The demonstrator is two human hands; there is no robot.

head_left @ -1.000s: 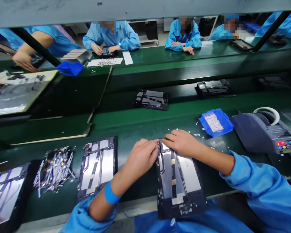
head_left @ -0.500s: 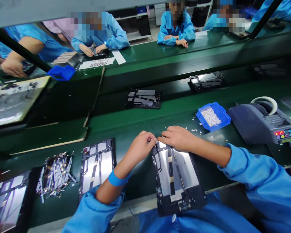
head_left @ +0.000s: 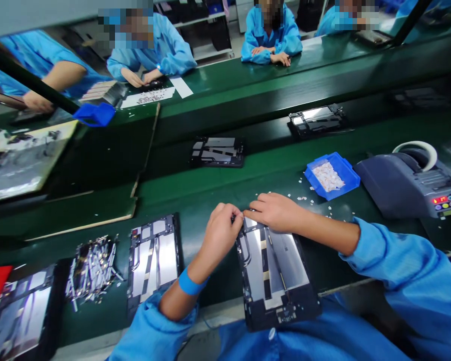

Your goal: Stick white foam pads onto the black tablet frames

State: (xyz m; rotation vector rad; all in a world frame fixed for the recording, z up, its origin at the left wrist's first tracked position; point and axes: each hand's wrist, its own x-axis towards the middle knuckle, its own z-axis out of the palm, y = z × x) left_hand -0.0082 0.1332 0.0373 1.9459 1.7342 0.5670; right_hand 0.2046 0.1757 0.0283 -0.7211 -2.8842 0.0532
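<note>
- The left hand point(head_left: 221, 228), with a blue band around its wrist, is curled at the tablet's upper left corner, thumb and forefinger drawn together; whether they quite meet or grip something is too small to tell.
- The right hand point(head_left: 272, 211) lies palm down over the upper edge, forefinger reaching the left fingertips; its thumb and any hold are hidden.
- The black, flat tablet with silvery inner panels point(head_left: 291, 260) lies at the bench's near edge, beneath both hands.
- Four similar open tablets show clearly: two at left point(head_left: 167, 253), two beyond point(head_left: 218, 151). One blue plastic tray of white scraps point(head_left: 348, 188) and one grey tape dispenser point(head_left: 383, 185) stand at right.
- A second ago the left fingers lay flatter over the corner; now they are pinched.
</note>
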